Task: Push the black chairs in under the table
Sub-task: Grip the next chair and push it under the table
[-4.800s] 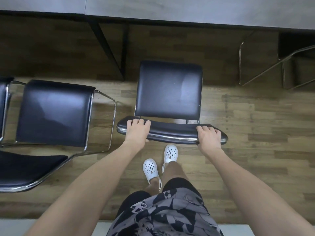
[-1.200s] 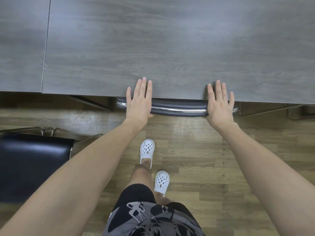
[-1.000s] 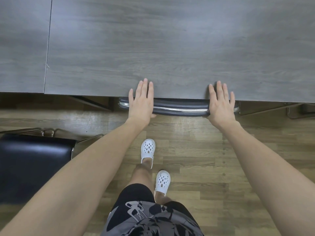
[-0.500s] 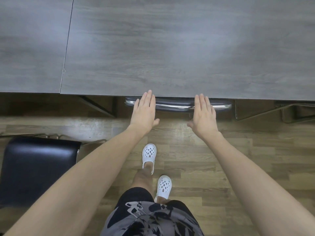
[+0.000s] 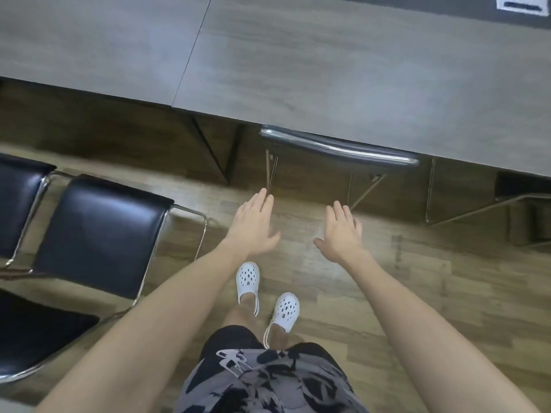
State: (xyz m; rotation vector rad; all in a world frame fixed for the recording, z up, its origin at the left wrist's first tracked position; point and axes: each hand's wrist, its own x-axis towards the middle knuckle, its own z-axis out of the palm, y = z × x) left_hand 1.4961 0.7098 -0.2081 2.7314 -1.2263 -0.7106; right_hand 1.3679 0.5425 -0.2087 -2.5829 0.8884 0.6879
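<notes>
So one black chair [image 5: 340, 150] sits tucked under the grey surface [image 5: 328, 70], both hands, left hand [image 5: 253, 226] and right hand [image 5: 341, 231], hover with fingers spread, holding nothing; another black chair [image 5: 98, 231] stands out left.

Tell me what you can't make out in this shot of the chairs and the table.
Head view only:
- Pushed-in chair: the seat is hidden under the table; only the backrest top and legs show.
- Nearest pulled-out chair: its backrest is cut off by the left edge.
- Second pulled-out chair: mostly cut off by the left edge.
- Chair frame on the right: mostly hidden under the table.
- White object: cut off by the top edge, unidentifiable.
</notes>
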